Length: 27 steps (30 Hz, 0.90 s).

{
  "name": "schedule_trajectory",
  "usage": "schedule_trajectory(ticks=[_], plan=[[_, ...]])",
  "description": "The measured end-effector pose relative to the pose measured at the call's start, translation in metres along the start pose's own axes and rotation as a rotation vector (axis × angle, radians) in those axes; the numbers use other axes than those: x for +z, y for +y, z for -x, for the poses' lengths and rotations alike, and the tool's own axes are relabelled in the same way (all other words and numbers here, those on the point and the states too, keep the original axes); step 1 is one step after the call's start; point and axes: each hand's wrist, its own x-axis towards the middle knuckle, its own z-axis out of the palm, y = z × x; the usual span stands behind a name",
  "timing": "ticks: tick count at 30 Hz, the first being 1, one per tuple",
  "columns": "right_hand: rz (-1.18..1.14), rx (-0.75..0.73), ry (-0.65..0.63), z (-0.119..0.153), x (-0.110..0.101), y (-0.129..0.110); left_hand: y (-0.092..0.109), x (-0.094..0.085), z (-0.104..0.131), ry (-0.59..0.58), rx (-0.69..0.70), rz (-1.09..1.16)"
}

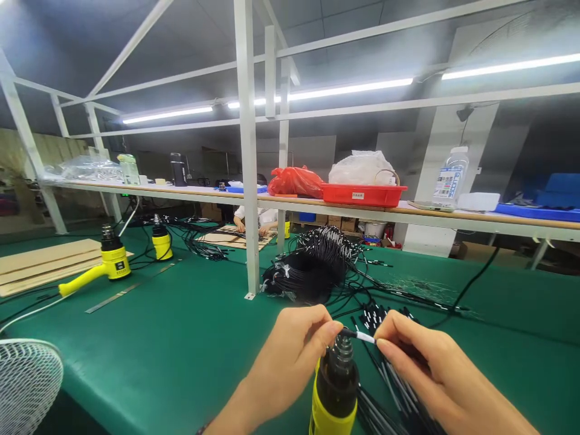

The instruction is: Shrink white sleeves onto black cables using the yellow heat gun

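Note:
A short black cable with a white sleeve (365, 338) is stretched between my two hands, just above the nozzle of an upright yellow and black heat gun (335, 386). My left hand (294, 356) pinches the black end between thumb and fingers. The white end is pinched by my right hand (426, 362). Beneath and beside my right hand lies a bundle of black cables with white marks (399, 386), partly hidden by the hand.
Piles of black cables (308, 275) lie behind a white post (247, 151). More heat guns (118, 266) stand at left, near wooden boards (49, 260). A white fan (29, 383) is at lower left. Across the table, a person's hands (263, 231) work. A shelf holds a red tray (362, 194).

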Motion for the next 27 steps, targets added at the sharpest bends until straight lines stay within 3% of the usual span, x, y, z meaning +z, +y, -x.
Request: schedule_trajectory(ticks=[4,10,27], plan=[[-0.042,0.011,0.074,-0.006,0.002,0.002,-0.003,0.000,-0.001,0.032,-0.006,0.013],[-0.036,-0.036,0.158,-0.016,0.007,-0.015,-0.011,-0.005,0.001,0.058,-0.023,0.049],[0.016,0.068,0.092,-0.030,0.011,0.001,-0.028,0.003,-0.011,0.063,-0.088,0.079]])
